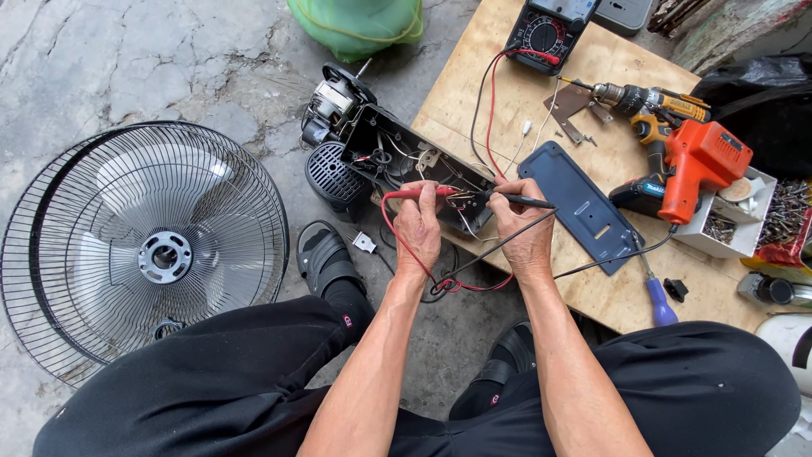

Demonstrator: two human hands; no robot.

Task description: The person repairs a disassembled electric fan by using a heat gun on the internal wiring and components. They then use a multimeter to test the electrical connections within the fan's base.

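Note:
My left hand (418, 227) pinches a red test probe (423, 193), its tip pointing right into the open black fan housing (397, 152). My right hand (524, 228) grips a black test probe (526, 200), its tip pointing left at the same spot inside the housing. Both tips meet at small contacts near the housing's lower end. Red and black leads (489, 110) run from the probes up to a multimeter (548, 30) at the top of the wooden board (474, 76). The fan motor (334, 101) sits at the housing's far end.
A fan grille with blades (144, 245) lies on the concrete at left. On the board are a dark blue cover plate (584, 207), an orange tool (698, 165), a cordless drill (643, 101), a blue-handled screwdriver (658, 300) and a box of screws (732, 224). A green bag (355, 25) sits above.

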